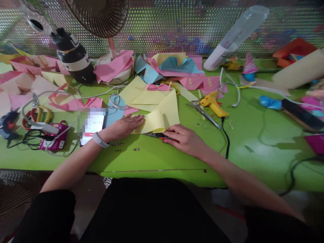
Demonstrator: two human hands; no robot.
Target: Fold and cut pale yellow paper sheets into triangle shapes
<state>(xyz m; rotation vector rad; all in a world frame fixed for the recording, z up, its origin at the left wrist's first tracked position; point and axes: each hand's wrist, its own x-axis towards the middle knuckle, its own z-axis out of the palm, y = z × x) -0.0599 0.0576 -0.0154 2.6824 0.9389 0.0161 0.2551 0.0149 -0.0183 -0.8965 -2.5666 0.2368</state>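
Observation:
A yellow paper sheet, its lower part curled over into a loop, lies on the green table in front of me. My left hand rests flat on the sheet's left side with its fingers stretched out. At the lower right of the curl, my right hand has its fingers closed on a dark tool with a bit of red. The tool lies partly under the paper and my fingers, so its full shape is hidden. More yellow paper lies just behind the sheet.
A lit phone lies beside my left wrist. Right of the paper are metal scissors and a yellow glue gun with a black cord. Folded pink paper, a black bottle and a fan stand behind.

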